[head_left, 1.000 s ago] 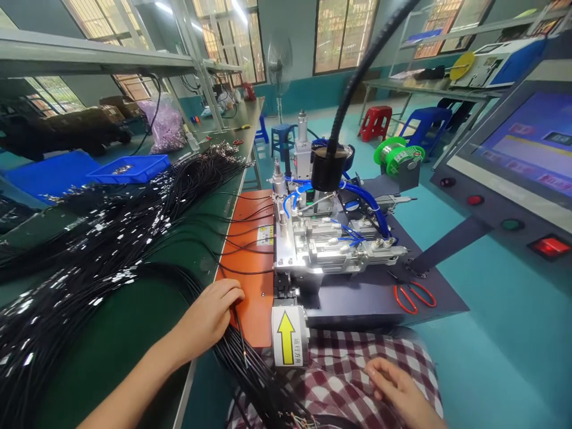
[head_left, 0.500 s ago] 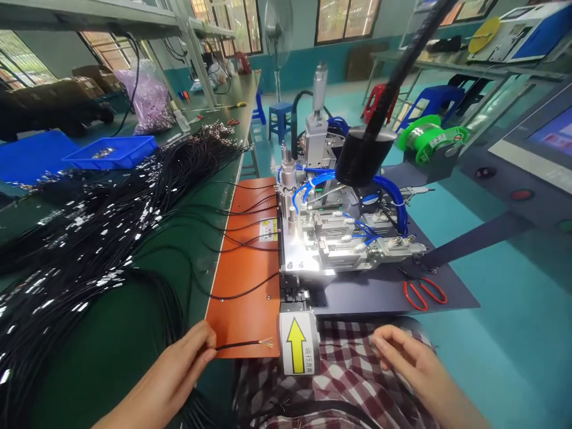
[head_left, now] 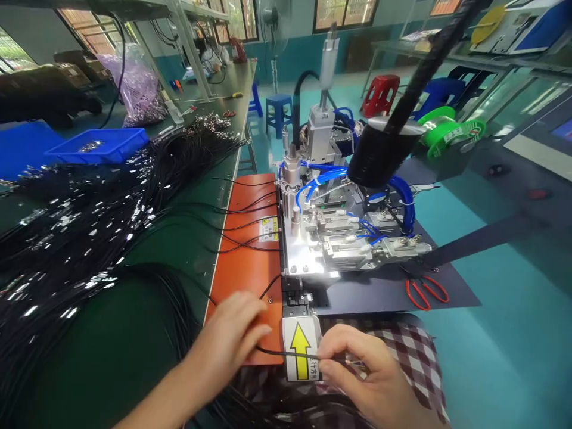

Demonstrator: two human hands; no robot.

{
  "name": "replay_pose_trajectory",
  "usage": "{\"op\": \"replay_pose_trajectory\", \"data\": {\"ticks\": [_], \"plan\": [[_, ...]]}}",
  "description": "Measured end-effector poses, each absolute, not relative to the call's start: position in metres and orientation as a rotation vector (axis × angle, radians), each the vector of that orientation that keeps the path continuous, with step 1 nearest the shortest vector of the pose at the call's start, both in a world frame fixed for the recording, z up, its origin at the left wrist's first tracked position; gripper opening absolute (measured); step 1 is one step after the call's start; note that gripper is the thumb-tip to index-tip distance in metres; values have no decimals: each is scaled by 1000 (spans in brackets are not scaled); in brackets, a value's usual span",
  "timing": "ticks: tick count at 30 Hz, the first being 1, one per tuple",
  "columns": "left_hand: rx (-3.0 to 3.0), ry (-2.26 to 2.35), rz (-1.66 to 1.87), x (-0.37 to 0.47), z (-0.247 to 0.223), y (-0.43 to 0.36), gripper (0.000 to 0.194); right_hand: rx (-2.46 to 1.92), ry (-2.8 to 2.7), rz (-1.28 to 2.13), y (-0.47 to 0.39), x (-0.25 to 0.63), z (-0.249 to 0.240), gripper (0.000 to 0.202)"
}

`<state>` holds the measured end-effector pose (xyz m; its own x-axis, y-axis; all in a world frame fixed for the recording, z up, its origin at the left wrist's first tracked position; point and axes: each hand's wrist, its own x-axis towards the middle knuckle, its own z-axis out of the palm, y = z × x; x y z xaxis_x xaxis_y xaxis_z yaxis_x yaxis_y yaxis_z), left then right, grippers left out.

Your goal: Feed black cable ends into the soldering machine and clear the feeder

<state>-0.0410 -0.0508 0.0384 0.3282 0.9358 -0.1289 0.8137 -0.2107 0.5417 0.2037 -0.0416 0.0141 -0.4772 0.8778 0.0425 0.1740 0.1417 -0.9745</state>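
Note:
My right hand (head_left: pixel 364 363) is closed, pinching a thin black cable (head_left: pixel 290 354) between thumb and fingertips in front of the arrow label. Stripped wire ends (head_left: pixel 353 362) show by its fingers. The cable runs left and passes beneath my left hand (head_left: pixel 236 328). That hand, somewhat blurred, hovers over the orange plate (head_left: pixel 243 265) with thumb and fingers apart. Just beyond it, another black cable (head_left: pixel 269 287) leads into the machine's edge. The white label with a yellow arrow (head_left: pixel 301 348) lies between my hands.
A metal machine (head_left: pixel 339 238) with blue tubes stands ahead. Red-handled scissors (head_left: pixel 426 292) lie on its dark base. Bundles of black cables (head_left: pixel 89 220) cover the bench at left, near a blue tray (head_left: pixel 98 155). A black cylinder (head_left: pixel 384 152) hangs above the machine.
The cable's stripped end, earlier in my left hand, is now in my right hand, which came left to the arrow label. My left hand moved right and forward over the plate.

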Motion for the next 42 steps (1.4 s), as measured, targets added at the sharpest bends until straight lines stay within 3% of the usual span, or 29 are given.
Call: {"op": "replay_pose_trajectory", "data": {"ticks": [3,5,14,17,20,22,25,28,33,42], "plan": [[2189,1746,108,-66,38,-32,7,-853,-1820,1426,-45,198,12,11],[2214,1775,39,-75,36,-19,14,-740,-1866,1440,-46,191,12,10],[2183,1997,253,-67,28,19,18,-801,-1875,1468,-50,165,17,10],[2183,1862,403,-44,46,-14,19,-951,-1712,1525,-45,165,20,13],[1907,1315,468,-19,62,-48,27,-1116,-1465,1652,-37,169,22,13],[1716,1242,435,-10,64,-58,19,-1154,-1369,1733,-32,175,23,15],[1607,1252,425,-5,56,-55,17,-1206,-1324,1803,-29,185,23,20],[1659,1307,425,-2,50,-48,18,-1279,-1337,1732,-29,191,23,7],[1703,1272,446,10,59,-40,16,-1234,-1412,1624,-23,193,27,10],[1474,1273,559,14,53,-34,22,-1054,-1160,1871,-17,206,18,20]]}}
